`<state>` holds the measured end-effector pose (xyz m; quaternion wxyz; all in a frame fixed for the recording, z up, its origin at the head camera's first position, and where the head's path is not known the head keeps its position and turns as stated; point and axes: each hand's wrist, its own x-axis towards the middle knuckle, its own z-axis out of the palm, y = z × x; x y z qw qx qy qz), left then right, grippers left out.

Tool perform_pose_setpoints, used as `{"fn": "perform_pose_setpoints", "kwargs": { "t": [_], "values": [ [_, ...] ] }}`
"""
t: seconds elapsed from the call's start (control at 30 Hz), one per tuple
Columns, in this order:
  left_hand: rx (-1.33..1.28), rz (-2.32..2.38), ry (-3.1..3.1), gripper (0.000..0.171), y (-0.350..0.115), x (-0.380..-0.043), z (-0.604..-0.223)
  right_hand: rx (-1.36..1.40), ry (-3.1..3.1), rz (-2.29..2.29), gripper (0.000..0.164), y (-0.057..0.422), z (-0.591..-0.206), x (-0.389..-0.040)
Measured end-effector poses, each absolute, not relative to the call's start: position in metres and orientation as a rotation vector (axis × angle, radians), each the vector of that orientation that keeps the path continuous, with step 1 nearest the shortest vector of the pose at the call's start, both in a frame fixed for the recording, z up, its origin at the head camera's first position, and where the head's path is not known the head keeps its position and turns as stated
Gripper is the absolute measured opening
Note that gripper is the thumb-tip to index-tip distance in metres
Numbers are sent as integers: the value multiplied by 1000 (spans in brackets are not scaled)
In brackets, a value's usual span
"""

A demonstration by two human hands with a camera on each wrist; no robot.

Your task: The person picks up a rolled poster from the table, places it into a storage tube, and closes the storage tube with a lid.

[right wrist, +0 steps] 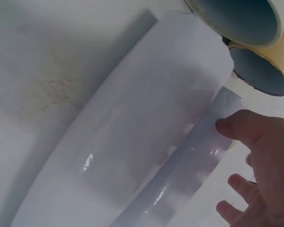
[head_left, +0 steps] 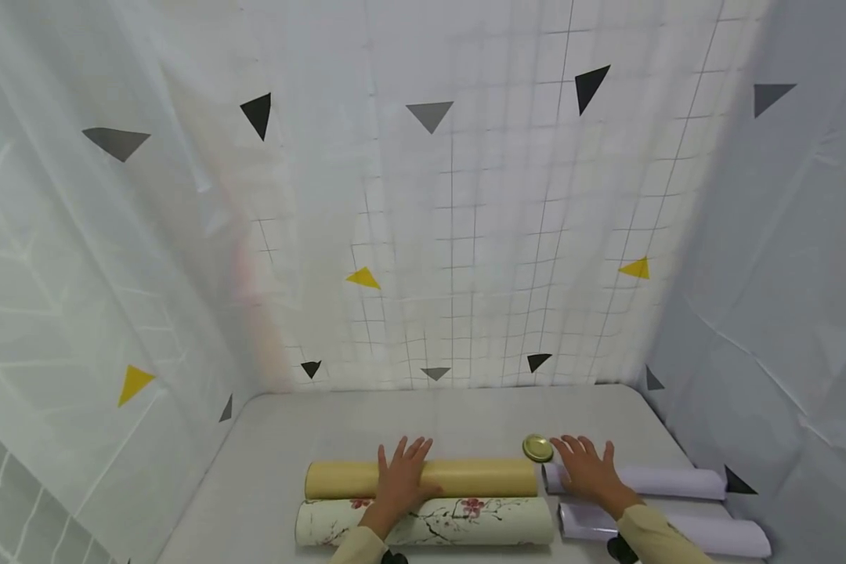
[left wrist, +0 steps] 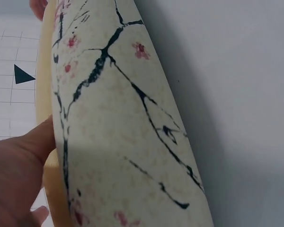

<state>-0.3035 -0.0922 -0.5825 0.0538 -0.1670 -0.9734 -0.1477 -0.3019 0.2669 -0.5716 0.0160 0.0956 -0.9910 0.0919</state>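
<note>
My left hand [head_left: 399,479] rests with spread fingers over a yellow roll of paper [head_left: 486,476]. Just in front of it lies a cream roll with red blossoms and dark branches [head_left: 500,523], which fills much of the left wrist view. My right hand [head_left: 590,472], fingers extended, lies over the left end of the rear pale lilac glossy roll [head_left: 670,482]. In the right wrist view the thumb [right wrist: 236,126] touches that roll near its end. A second pale lilac roll [head_left: 719,534] lies nearer, parallel to it.
A round gold lid [head_left: 537,448] lies behind the rolls, near the right fingertips. The white table [head_left: 366,423] is bordered by hanging white sheets [head_left: 409,204] with black, grey and yellow triangles at the back and both sides.
</note>
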Motion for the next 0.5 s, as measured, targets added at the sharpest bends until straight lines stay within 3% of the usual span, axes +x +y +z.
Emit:
{"fn": "perform_pose_setpoints", "kwargs": {
  "t": [0.33,0.5],
  "values": [
    [-515,-477,-2984,87,-87,-300,-595,223,-3172,328,54,265,-584,-302],
    [-508,-485,-2930,76,-86,-299,-598,238,-3162,310,45,268,-587,-301]
  ]
}}
